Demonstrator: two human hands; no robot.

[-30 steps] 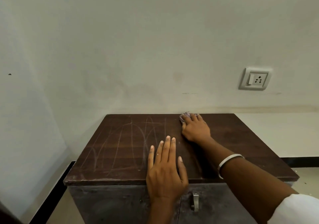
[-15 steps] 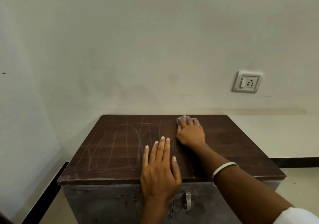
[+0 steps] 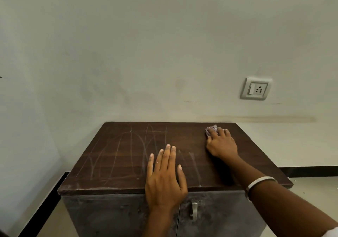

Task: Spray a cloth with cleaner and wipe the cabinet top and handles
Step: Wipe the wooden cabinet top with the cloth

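Note:
The cabinet has a dark brown wooden top [image 3: 128, 156] marked with pale chalky streaks on its left and middle parts. A small patterned cloth [image 3: 210, 129] lies near the back right of the top, mostly hidden under my right hand [image 3: 221, 144], whose fingers press down on it. My left hand [image 3: 165, 178] rests flat on the front edge of the top, fingers straight and together. Just right of my left wrist, a metal handle [image 3: 194, 210] hangs on the grey cabinet front. No spray bottle is in view.
The cabinet stands against a pale wall with a switch and socket plate [image 3: 256, 88] up to the right. A black skirting strip [image 3: 42, 205] runs along the floor on the left and behind the cabinet on the right.
My right hand has slid the cloth to the right along the back edge of the top. My left hand has stayed at the front edge.

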